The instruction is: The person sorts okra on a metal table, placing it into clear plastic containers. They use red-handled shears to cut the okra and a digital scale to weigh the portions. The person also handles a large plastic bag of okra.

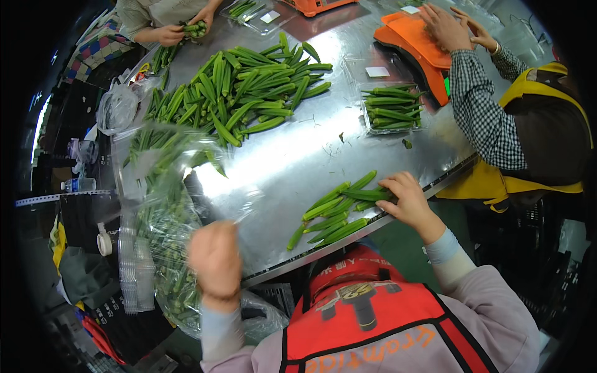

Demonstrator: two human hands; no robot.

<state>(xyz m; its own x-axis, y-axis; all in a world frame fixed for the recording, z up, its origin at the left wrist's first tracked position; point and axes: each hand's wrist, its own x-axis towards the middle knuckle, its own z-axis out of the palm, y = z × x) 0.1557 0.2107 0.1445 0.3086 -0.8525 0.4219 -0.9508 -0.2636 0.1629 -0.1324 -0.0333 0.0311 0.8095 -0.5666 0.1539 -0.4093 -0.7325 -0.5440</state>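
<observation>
My left hand (215, 261) is a motion-blurred fist at the table's near left edge. It appears to grip the film of a large clear plastic bag (177, 233), which holds many okra pods and spreads blurred over the table corner. On the right, my right hand (406, 203) pinches the ends of okra pods (366, 194) between thumb and fingers. These belong to a small loose group of okra (333, 219) lying by the front edge. Farther back rises a big heap of green okra (242, 88), partly covered by the bag at its left.
An open clear plastic box (392, 109) of okra stands at centre right. Beyond it, a co-worker's hands (445, 28) rest at an orange scale (415, 42). Another person's hands (186, 31) hold okra at the back left. Stacked clear trays (136, 265) hang beside the bag.
</observation>
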